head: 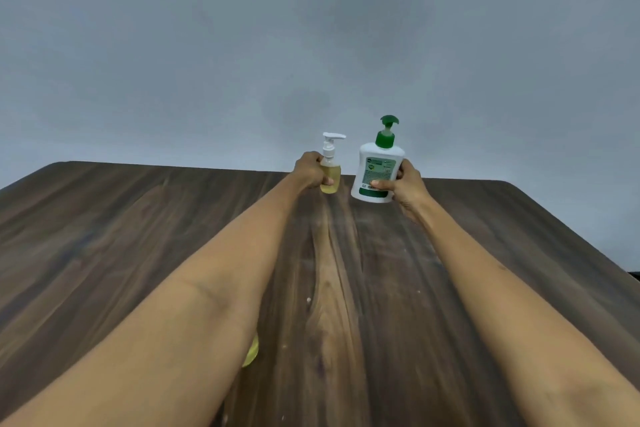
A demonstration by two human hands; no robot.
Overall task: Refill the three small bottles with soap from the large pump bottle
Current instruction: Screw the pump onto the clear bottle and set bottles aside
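Pump bottle (377, 170), large, white with green pump head and green label, upright, held above the far part of the table (138, 236) by the right hand (405, 184); thumb across the front of the label, other fingers wrapped behind, grip closed on the body. Just left of the pump bottle, small bottle (330, 170), clear with yellowish liquid and a white pump top, upright, gripped by the left hand (311, 170) with fingers curled round its body. The two bottles are near each other, not touching. Both forearms stretch out over the dark wood-grain table. Nearer than the pump bottle, a yellowish blurred thing (251, 354) peeks out under the left forearm; cannot tell what it is. Plain grey wall (311, 28) behind the table.
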